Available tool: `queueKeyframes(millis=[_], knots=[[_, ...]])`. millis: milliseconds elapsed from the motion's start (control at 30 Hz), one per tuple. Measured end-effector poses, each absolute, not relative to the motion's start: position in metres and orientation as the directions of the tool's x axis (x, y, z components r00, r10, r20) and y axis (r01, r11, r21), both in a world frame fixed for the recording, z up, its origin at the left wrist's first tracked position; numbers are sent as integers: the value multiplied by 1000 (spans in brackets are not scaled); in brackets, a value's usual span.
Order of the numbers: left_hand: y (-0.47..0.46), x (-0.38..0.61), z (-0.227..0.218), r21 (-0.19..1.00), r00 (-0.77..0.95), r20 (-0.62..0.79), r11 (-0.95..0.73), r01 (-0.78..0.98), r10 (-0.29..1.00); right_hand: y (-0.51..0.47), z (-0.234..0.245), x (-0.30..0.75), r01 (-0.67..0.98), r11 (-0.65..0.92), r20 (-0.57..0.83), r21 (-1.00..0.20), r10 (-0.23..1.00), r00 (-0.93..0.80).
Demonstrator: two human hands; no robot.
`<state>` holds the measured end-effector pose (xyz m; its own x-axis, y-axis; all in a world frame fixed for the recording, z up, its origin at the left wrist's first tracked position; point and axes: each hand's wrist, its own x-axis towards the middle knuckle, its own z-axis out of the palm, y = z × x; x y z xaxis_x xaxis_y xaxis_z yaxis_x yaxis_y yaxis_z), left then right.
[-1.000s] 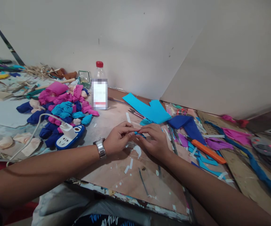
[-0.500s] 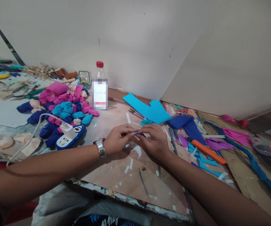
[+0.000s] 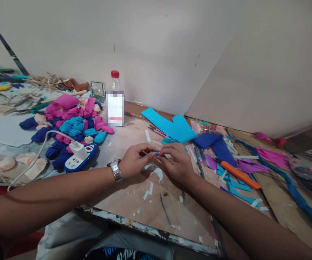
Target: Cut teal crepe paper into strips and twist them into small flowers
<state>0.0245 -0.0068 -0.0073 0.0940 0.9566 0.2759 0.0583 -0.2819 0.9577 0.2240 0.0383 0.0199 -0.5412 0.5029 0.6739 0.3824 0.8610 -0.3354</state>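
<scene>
My left hand (image 3: 135, 161), with a metal watch on its wrist, and my right hand (image 3: 176, 162) meet over the middle of the worktable (image 3: 134, 206). Both pinch a small rolled strip of light blue paper (image 3: 159, 154) between their fingertips, and most of the strip is hidden by my fingers. White paper scraps (image 3: 157, 173) lie on the table just under my hands.
A pile of pink, blue and cream paper flowers (image 3: 69, 122) lies at the left beside a blue power strip (image 3: 81, 158). A red-capped bottle (image 3: 114, 99) stands behind. Light blue sheets (image 3: 172, 126), dark blue paper (image 3: 215, 142) and an orange utility knife (image 3: 238, 174) lie at the right.
My fingertips have shifted slightly along the small blue strip. My arms and everything else on the table stay where they were.
</scene>
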Motion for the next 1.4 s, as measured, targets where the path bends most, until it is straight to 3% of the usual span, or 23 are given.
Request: queueKeyframes(millis=[600,1400], knots=[[-11,28,-3,960,158,261,-274,60,952,43,15,227,411,855,672,-315,507,-540],[-10,27,-8,950,55,300,-304,72,952,41,18,225,388,883,704,-263,451,-549]])
